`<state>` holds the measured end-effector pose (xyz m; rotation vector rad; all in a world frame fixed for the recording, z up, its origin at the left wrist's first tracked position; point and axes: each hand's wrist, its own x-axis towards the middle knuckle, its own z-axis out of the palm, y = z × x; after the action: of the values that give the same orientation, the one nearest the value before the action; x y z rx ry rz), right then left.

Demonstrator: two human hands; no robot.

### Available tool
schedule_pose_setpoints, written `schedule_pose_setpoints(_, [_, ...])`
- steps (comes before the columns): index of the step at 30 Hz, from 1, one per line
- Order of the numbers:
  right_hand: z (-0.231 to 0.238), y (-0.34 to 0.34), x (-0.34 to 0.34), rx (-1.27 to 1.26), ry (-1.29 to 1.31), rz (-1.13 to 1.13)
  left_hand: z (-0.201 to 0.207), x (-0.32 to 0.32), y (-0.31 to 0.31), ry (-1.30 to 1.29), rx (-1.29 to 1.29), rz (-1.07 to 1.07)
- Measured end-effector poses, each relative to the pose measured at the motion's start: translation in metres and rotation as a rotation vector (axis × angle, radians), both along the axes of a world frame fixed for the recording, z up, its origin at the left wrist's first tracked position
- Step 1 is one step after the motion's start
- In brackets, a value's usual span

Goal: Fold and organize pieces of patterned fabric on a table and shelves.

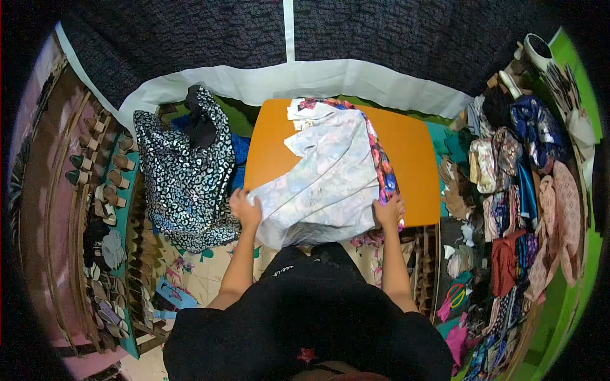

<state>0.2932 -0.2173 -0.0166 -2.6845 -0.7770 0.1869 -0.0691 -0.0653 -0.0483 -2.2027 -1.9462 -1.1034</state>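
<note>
A large floral fabric piece [318, 174] lies across the orange table [416, 165], its pale wrong side up. Its bright printed side shows along the right edge and at the far end. At the near left corner, my left hand [245, 208] is closed on the fabric. My right hand [389, 211] grips the near right edge, where the coloured print shows. Between my hands, the near edge of the cloth hangs past the table front towards my body.
Black-and-silver leopard-print fabric [184, 171] is heaped left of the table. Shelves with shoes [117, 181] stand at far left. On the right are folded fabrics [505, 254] and scissors with coloured handles [455, 295]. A dark curtain with a white border [289, 79] hangs behind.
</note>
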Motion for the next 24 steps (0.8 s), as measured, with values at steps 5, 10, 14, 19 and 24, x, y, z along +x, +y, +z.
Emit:
schedule_pose_setpoints(5, [-0.022,0.054,0.028,0.165,-0.035,0.138,0.008,0.091,0.02,-0.229,-0.117,-0.328])
schedule_pose_setpoints(10, [-0.018,0.081,0.053,0.076,-0.07,0.301,0.036,0.164,0.004,-0.068,-0.383,-0.335])
schedule_pose_setpoints(14, [-0.034,0.102,0.103,0.033,0.418,0.408,-0.018,0.176,0.025,-0.18,-0.6,-0.23])
schedule_pose_setpoints(19, [-0.029,0.12,0.173,0.708,0.926,0.259,-0.008,0.138,0.037,-0.543,-0.178,0.126])
schedule_pose_setpoints(24, [-0.007,0.111,0.215,1.053,1.784,0.29,-0.005,0.059,0.023,-0.62,-0.13,0.396])
